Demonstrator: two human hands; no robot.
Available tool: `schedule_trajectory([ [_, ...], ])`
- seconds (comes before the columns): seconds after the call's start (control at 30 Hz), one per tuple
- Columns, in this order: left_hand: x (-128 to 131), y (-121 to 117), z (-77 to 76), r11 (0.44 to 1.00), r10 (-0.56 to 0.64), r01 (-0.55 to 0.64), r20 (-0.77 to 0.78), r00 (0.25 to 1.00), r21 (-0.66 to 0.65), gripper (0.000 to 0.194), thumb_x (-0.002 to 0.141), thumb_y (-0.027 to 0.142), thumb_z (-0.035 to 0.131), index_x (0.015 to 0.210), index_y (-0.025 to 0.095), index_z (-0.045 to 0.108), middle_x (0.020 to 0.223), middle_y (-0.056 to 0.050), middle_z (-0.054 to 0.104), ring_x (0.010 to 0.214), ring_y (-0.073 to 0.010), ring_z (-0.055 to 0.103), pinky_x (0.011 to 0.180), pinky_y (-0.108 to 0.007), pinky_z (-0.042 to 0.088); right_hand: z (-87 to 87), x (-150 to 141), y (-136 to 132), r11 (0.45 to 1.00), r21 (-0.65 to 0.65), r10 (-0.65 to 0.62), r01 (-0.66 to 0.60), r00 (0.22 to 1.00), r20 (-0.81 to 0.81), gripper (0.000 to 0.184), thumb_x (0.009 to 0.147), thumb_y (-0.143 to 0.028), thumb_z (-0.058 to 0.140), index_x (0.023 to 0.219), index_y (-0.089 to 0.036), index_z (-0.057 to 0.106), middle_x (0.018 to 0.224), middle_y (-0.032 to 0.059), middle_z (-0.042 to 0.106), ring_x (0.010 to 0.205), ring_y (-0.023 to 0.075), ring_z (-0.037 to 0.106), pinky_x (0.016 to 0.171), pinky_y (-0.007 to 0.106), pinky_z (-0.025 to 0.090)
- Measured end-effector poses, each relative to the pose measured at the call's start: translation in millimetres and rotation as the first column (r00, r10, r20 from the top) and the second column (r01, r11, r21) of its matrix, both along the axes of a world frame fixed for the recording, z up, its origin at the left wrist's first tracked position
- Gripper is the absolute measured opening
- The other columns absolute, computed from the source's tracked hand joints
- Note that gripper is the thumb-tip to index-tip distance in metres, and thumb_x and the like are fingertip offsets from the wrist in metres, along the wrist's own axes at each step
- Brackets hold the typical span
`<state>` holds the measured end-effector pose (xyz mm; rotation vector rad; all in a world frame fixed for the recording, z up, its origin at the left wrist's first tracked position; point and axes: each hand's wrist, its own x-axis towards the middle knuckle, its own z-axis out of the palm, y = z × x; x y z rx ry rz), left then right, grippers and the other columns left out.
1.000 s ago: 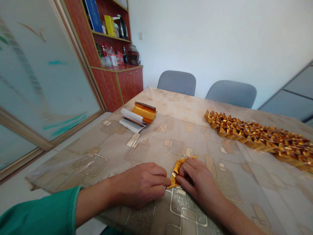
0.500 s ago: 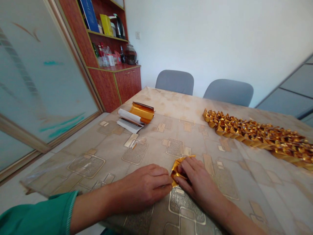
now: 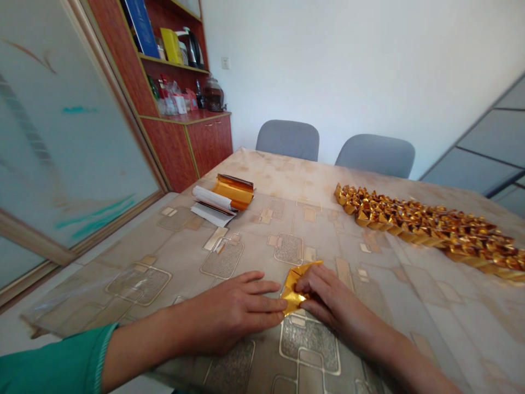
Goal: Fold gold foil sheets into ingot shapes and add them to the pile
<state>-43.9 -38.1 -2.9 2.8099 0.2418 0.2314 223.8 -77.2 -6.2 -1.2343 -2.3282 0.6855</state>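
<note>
A partly folded sheet of gold foil paper (image 3: 292, 285) lies on the table near its front edge. My right hand (image 3: 328, 293) grips its right side, the fingers bent over the foil and the thumb below. My left hand (image 3: 241, 306) lies palm down with its fingers stretched out, the tips touching the foil's lower left edge. Farther off to the left sits a curled stack of gold and white foil sheets (image 3: 234, 192). At the right stand rows of folded gold foil pieces (image 3: 422, 223), packed side by side.
A patterned cloth with a clear cover (image 3: 262, 249) lies over the table. Two grey chairs (image 3: 287, 139) stand behind it by the white wall. On the left are a red-brown cabinet (image 3: 209, 145) and a frosted sliding door (image 3: 82, 148).
The fingers of my left hand have straightened and spread, and now rest at the foil's edge. More of the gold foil shows flat. My right hand stays on it. The view has shifted slightly.
</note>
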Motion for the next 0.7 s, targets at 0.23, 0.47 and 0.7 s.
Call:
schedule_trajectory([
  [0.23,31.1,-0.9,-4.2,0.986,0.14,-0.15,0.133,0.981,0.067,0.018,0.096,0.035,0.059,0.088,0.022,0.069,0.089,0.0,0.073,0.094,-0.0194,0.063,0.106,-0.04,0.036,-5.2,3.8,6.0,0.998,-0.03,0.043,-0.047,0.993,-0.11,0.008,0.097,-0.024,0.061,0.089,-0.022,0.061,0.092,0.0001,0.061,0.086,0.0168,0.056,0.078,0.03,0.044],
  [0.47,61.5,-1.4,-22.3,0.948,0.263,-0.296,0.234,0.936,0.12,0.018,0.09,0.03,0.066,0.077,0.019,0.062,0.082,-0.001,0.066,0.079,-0.0183,0.056,0.079,-0.034,0.042,-9.4,15.5,14.0,0.995,0.095,-0.03,0.033,0.999,-0.032,0.032,0.083,-0.019,0.076,0.112,-0.025,0.063,0.121,0.0061,0.06,0.113,0.0238,0.053,0.095,0.04,0.043],
  [0.7,60.4,-9.5,-15.1,0.886,0.46,-0.433,0.199,0.865,-0.163,0.02,0.078,0.019,0.076,0.091,0.019,0.06,0.11,-0.005,0.063,0.104,-0.0237,0.055,0.091,-0.037,0.044,-10.9,18.4,21.0,0.99,0.13,-0.069,0.064,0.997,0.03,0.062,0.072,-0.022,0.084,0.126,-0.023,0.055,0.119,0.0066,0.062,0.112,0.0263,0.052,0.099,0.046,0.038],
])
